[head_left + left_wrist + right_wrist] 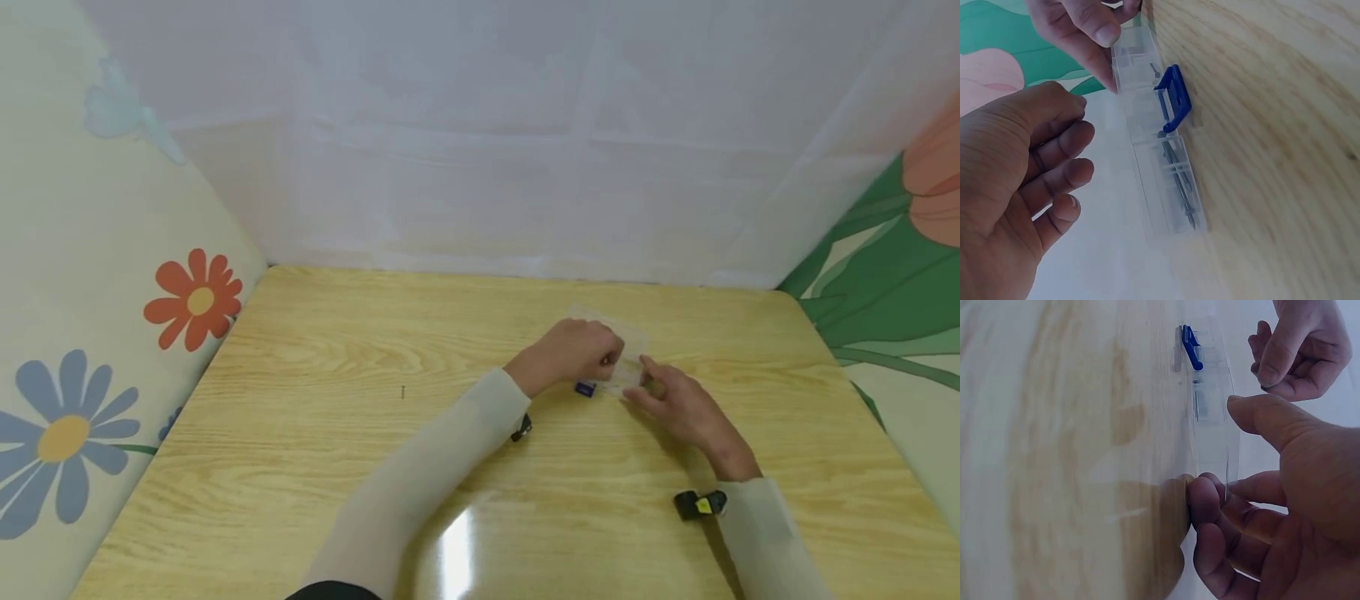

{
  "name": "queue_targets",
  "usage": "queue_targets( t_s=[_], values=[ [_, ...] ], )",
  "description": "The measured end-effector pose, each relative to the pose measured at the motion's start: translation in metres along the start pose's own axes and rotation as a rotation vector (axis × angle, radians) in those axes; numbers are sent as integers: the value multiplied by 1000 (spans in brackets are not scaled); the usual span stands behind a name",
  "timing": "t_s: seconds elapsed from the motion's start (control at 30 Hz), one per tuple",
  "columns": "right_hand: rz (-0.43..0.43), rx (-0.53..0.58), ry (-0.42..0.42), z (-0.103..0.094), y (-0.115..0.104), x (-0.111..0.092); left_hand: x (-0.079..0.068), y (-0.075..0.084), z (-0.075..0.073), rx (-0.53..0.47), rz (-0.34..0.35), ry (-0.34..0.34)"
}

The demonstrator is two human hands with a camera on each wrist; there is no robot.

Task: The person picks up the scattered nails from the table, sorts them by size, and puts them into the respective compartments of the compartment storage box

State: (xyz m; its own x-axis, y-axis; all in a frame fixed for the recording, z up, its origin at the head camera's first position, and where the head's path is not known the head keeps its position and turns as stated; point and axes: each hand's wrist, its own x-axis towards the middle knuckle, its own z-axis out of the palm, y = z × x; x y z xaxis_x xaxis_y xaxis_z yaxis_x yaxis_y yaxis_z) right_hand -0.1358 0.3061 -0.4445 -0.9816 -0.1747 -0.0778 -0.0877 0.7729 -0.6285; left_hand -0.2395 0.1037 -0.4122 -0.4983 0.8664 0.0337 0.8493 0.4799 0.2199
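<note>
A clear plastic compartment box (632, 340) with a blue latch (585, 389) lies on the table, partly covered by my hands. Several dark nails or screws (1179, 181) show through its wall in the left wrist view. My right hand (678, 404) grips the near right end of the box, fingers curled at its edge and thumb beside its upper side. Just over the box is my left hand (573, 354), its fingers bent and the thumb close to them. Whether a small piece sits between those fingertips is hidden.
One small nail or screw (402, 392) is on the wooden table (337, 333), left of the hands. A white cloth (465, 167) hangs behind the table's back edge, and flower-patterned panels (67, 437) stand at both sides.
</note>
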Motion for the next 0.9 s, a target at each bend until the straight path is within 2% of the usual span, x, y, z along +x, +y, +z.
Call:
queue_targets(
  t_s=[0.17, 0.33, 0.6, 0.9],
  values=[
    [-13, 3, 3, -1, -1, -1, -8, -2, -2, 14, -22, -8],
    [-22, -19, 14, -2, -1, -1, -22, -5, -3, 29, -41, -14],
    [4, -20, 5, -1, 0, -1, -54, -12, -4, 8, -47, 6],
    [32, -24, -9, -2, 1, 0, -98, -22, -13, 16, -65, -23]
  ],
)
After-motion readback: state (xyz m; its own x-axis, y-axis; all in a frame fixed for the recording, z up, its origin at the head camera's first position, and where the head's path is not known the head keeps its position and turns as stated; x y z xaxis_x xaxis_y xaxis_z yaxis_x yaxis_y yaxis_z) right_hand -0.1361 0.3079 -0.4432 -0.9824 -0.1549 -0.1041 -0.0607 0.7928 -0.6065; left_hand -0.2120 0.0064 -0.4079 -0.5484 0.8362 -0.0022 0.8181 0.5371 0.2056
